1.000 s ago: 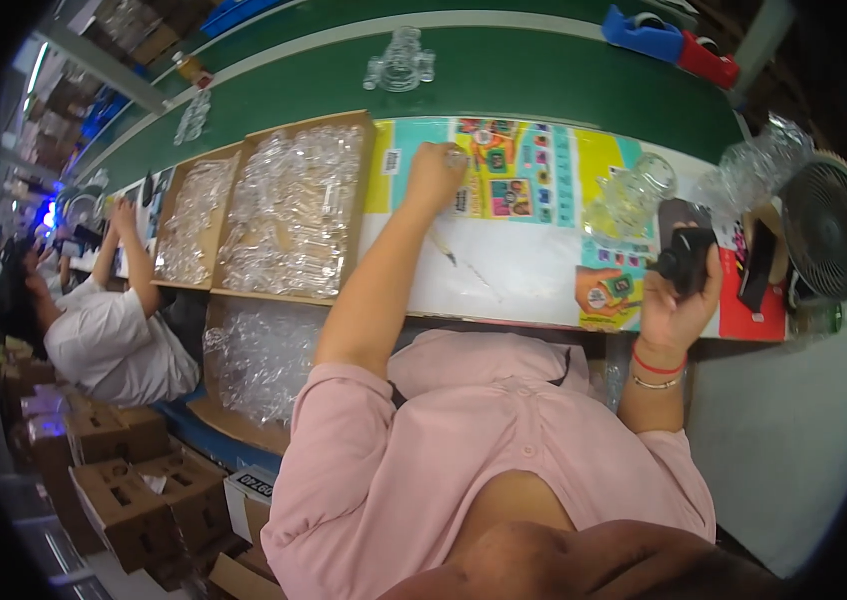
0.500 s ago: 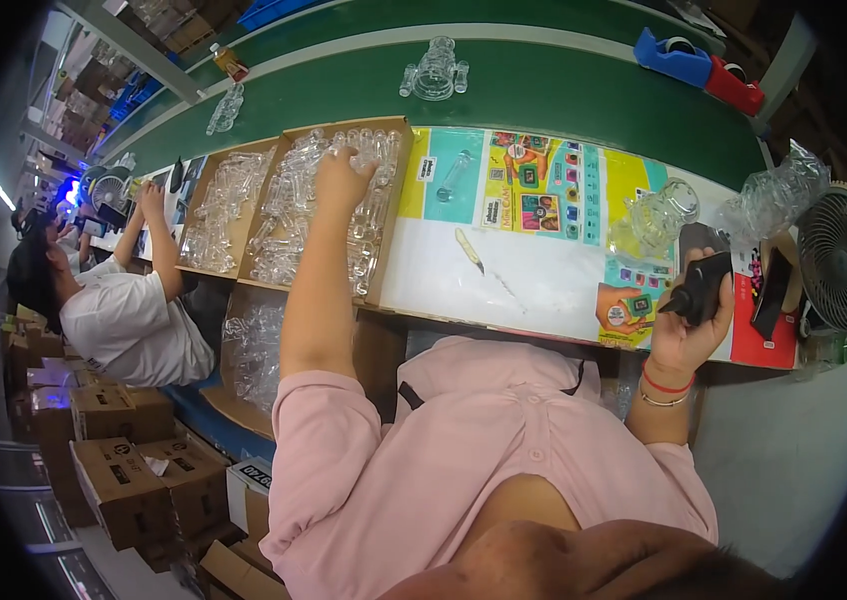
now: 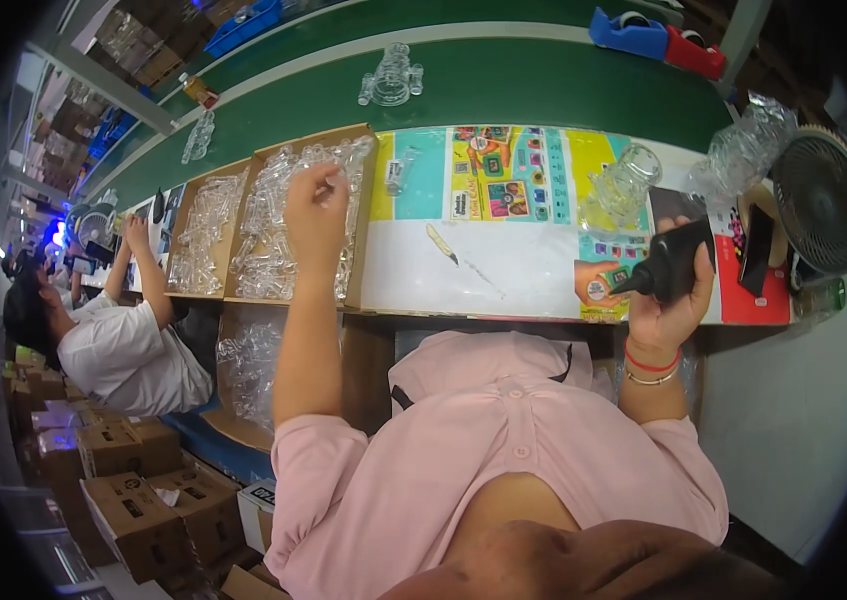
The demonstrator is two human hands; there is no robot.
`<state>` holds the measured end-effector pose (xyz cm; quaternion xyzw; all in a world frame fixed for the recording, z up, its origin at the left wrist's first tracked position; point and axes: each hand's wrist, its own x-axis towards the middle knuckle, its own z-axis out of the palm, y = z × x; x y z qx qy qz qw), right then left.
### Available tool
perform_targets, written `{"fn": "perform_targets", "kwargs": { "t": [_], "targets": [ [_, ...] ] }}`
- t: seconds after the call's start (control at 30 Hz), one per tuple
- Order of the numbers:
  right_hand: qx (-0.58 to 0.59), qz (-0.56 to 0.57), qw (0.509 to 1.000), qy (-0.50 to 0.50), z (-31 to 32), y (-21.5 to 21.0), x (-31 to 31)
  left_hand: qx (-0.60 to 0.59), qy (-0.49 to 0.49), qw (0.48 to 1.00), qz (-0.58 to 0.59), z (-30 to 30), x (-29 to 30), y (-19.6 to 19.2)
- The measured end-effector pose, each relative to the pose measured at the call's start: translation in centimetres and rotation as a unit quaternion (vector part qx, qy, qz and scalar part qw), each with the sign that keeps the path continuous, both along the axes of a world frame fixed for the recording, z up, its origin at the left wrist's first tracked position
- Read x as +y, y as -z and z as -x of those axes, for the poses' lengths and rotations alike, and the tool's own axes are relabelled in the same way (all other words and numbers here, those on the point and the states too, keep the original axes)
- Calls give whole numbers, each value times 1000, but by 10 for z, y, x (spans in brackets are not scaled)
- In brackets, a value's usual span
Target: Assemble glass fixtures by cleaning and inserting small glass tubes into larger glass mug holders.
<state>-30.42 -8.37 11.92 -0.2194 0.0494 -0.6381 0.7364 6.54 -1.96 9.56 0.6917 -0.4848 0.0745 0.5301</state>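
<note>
My left hand (image 3: 317, 215) is over a cardboard box (image 3: 362, 225) full of clear glass tube pieces (image 3: 274, 215). Its fingers are curled in toward the thumb; whether a piece is between them I cannot make out. In my right hand (image 3: 659, 322) is a black squeeze bottle (image 3: 682, 262), tilted so its pointed nozzle faces left. A clear glass vessel (image 3: 629, 183) stands on the printed mat just beyond that hand. One small glass piece (image 3: 400, 172) lies on the mat right of the box.
A yellowish pen-like tool (image 3: 441, 243) lies on the white surface. At right are a black fan (image 3: 822, 205), a dark phone-like slab (image 3: 760, 250) and blue and red tape dispensers (image 3: 659, 42). Another glass vessel (image 3: 394, 77) stands on the green belt (image 3: 504, 85). A co-worker (image 3: 114, 350) sits left.
My left hand's spread fingers have curled in over the box. My right hand has turned the black bottle so more of its side shows. The whole view has shifted slightly.
</note>
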Motion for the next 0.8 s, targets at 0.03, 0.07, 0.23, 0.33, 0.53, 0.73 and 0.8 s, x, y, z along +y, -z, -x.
{"fn": "perform_targets", "kwargs": {
  "t": [0.03,0.07,0.23,0.33,0.53,0.73,0.8],
  "targets": [
    [-11,30,999,-38,0,-2,2,65,40,997,18,21,7,-4],
    [-19,18,999,-44,-2,0,3,131,80,988,35,41,14,-4],
    [49,-9,999,-16,-10,-2,12,158,250,955,11,123,42,-6],
    [93,32,995,25,-19,-11,20,234,282,929,48,161,53,-15],
    [207,169,961,67,-16,-17,33,221,346,907,97,176,56,-12],
    [291,308,891,163,-12,-14,42,246,355,897,93,175,59,-10],
    [303,330,878,172,-11,-15,43,270,354,889,104,177,59,-10]
  ]
}}
